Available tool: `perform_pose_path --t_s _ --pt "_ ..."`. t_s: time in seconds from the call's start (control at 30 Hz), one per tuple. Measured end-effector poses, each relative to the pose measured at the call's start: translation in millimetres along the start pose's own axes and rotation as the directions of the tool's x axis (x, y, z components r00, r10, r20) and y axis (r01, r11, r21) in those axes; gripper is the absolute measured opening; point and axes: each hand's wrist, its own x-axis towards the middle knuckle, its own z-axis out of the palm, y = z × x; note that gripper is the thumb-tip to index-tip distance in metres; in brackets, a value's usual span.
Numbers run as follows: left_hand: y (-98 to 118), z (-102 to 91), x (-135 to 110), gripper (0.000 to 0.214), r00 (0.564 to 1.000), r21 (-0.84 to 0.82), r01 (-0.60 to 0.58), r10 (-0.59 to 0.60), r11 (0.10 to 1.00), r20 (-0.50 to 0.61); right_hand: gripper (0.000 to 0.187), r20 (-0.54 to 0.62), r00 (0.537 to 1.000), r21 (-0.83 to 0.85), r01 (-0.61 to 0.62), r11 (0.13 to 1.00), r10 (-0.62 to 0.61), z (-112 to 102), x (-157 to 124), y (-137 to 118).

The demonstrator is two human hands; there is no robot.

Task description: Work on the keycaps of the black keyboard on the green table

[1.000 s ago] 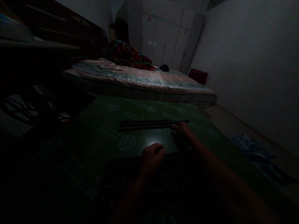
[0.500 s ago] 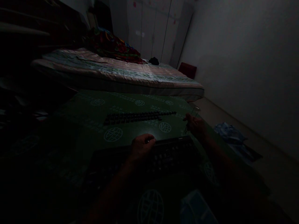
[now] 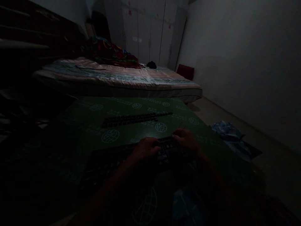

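Observation:
The room is very dark. A black keyboard (image 3: 110,160) lies on a green cloth with white globe prints (image 3: 98,116). My left hand (image 3: 144,149) rests curled on the keyboard's far edge. My right hand (image 3: 187,139) is bent over the keyboard's far right part, fingers pressed down close to my left hand. Whether either hand holds something small is lost in the dark. Beyond them a long row of dark loose keycaps (image 3: 136,118) lies on the cloth.
A low bed (image 3: 122,80) with striped bedding and a bundle of colourful fabric (image 3: 110,53) runs behind the cloth. White wardrobe doors (image 3: 145,31) stand at the back. A red cushion (image 3: 185,71) and blue cloth (image 3: 227,131) lie on the floor at right.
My right hand left the row of keycaps, swung out to the right, then came down onto the keyboard beside my left hand. The view tilted down towards the keyboard.

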Motion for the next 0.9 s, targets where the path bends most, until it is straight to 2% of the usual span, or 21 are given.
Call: perform_pose_path --t_s 0.13,0.27,0.4,0.53,0.67,0.9 --pt "7.1 2.7 17.1 0.017 0.997 0.184 -0.012 -0.002 0.983 0.075 0.015 -0.076 0.994 -0.147 0.072 0.987 -0.084 11.5 6.0 -3.6" --pt "2.4 16.6 31.9 0.02 0.996 0.213 -0.059 0.042 0.975 0.084 0.016 -0.164 0.98 -0.2 0.08 0.976 -0.114 18.3 4.8 2.2" --pt "-9.9 30.3 35.7 0.022 0.995 0.244 -0.091 0.079 0.965 0.06 0.018 -0.206 0.974 -0.126 0.068 0.99 -0.093 22.7 0.6 11.2" --pt "-16.7 35.4 34.7 0.021 0.994 0.268 -0.098 0.079 0.958 0.08 0.017 -0.219 0.975 -0.056 0.036 0.998 -0.048 25.3 -1.8 12.5" --pt "-18.5 38.1 34.4 0.02 0.993 0.301 -0.11 0.094 0.947 0.065 0.017 -0.241 0.969 -0.042 0.035 0.999 -0.044 26.9 -3.4 8.2" --pt "-13.8 38.7 34.0 0.019 0.996 0.355 -0.07 0.044 0.932 0.083 0.017 -0.237 0.969 -0.06 0.054 0.997 -0.067 32.9 -4.8 10.2"
